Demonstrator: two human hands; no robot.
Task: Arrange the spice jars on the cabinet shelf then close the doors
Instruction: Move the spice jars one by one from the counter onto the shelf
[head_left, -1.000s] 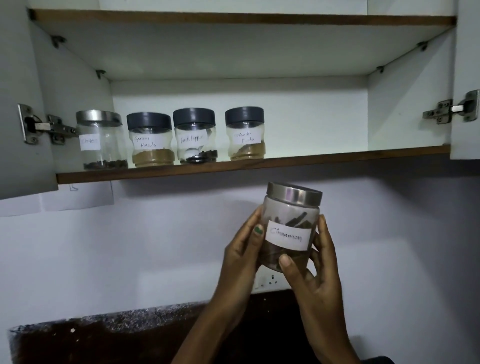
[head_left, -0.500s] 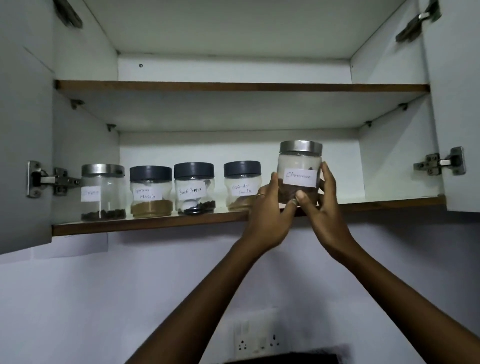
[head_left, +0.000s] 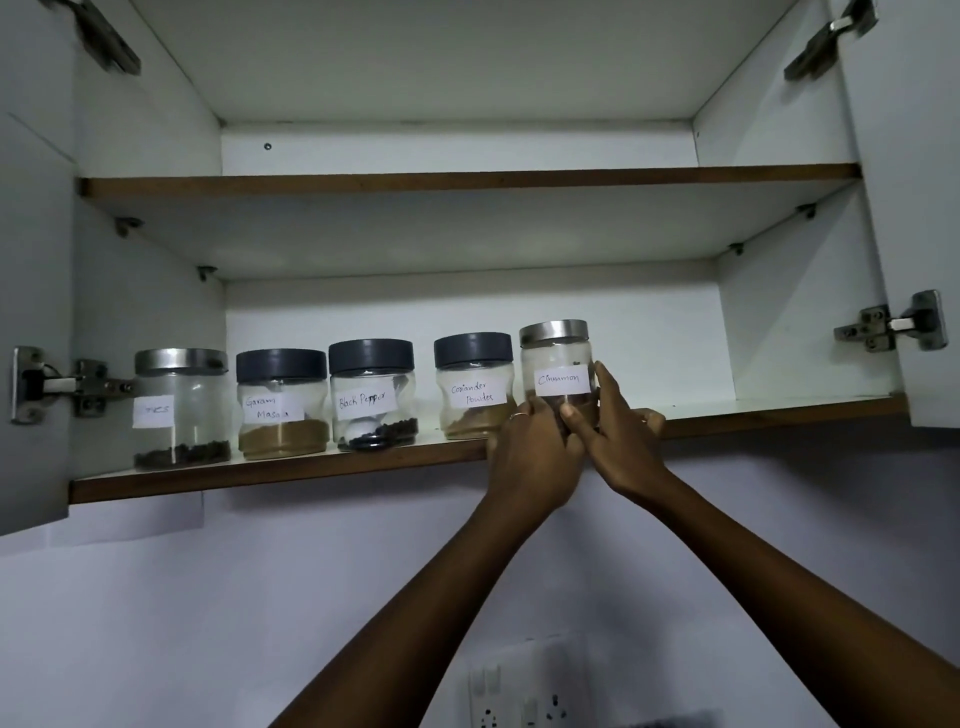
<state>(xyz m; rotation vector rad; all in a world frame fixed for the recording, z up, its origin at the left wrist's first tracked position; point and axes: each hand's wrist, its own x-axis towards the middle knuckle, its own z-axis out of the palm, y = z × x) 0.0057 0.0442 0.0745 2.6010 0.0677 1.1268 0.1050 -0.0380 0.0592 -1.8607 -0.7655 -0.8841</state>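
Cabinet, lower shelf (head_left: 311, 470): five jars stand in a row along the front edge, all upright.

From the left:
- cloves jar (head_left: 182, 410), steel lid, label partly illegible, dark whole spice at the bottom.
- Garam Masala jar (head_left: 283, 405), dark lid, brown powder filling the lower part.
- Black Pepper jar (head_left: 373, 397), dark lid, black grains at the bottom, just beside the Garam Masala jar.
- Coriander jar (head_left: 474, 387), dark lid, brown powder low in the jar, set a little apart from the Black Pepper jar.
- Cinnamon jar (head_left: 557, 364), steel lid, handwritten label facing out, last in the row and close against the Coriander jar. Its base is hidden by the fingers, so I cannot tell whether it rests fully on the shelf.

Hands: both are raised to the Cinnamon jar and closed around its lower half. The left hand (head_left: 535, 462) wraps the jar's left and front side, with a ring visible on one finger. The right hand (head_left: 621, 441) grips the right side, thumb across the front below the label, fingers curled behind.

The shelf to the right of the Cinnamon jar is bare. The upper shelf (head_left: 467, 179) shows only its underside and front edge.

Doors: left door (head_left: 31, 312) and right door (head_left: 914, 208) both stand open, hinges exposed. A wall socket (head_left: 519, 696) is seen below, between the forearms.
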